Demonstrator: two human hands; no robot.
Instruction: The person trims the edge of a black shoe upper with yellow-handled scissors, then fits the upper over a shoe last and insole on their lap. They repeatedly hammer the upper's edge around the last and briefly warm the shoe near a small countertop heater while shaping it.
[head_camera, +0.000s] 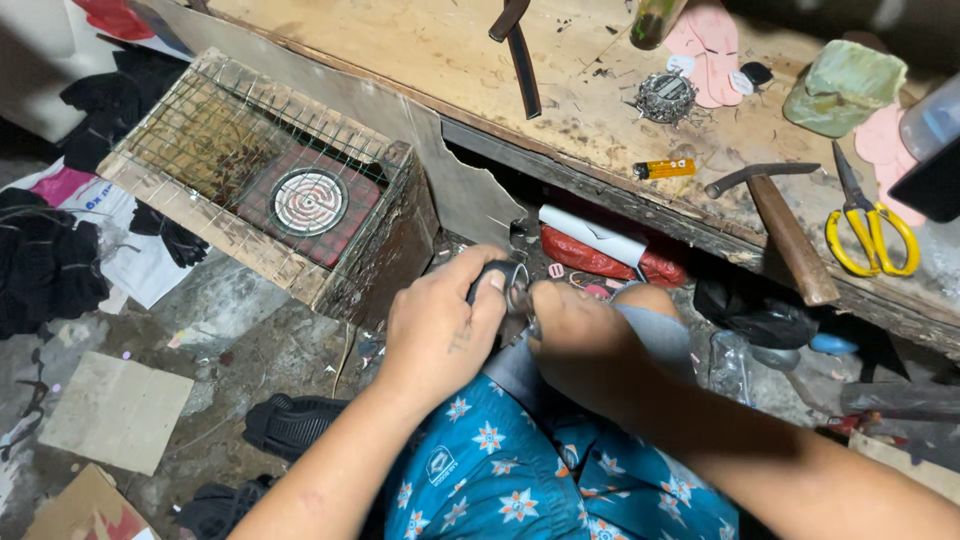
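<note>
My left hand (440, 330) is closed around the black handles of a pair of scissors (503, 277), held over my lap. My right hand (580, 335) grips a grey sheet of material (655, 335) that drapes over my knee, right against the scissors' blades. Both hands meet just below the edge of a low wooden workbench (560, 130). The blades themselves are mostly hidden between my fingers.
On the bench lie a hammer (785, 225), yellow-handled scissors (870, 230), an orange lighter (665, 169), a black strap (522, 60), pink sole cut-outs (710, 50) and a green block (843, 85). A wire-meshed wooden box with a heater coil (310, 200) stands left. A black shoe sole (290, 425) lies on the floor.
</note>
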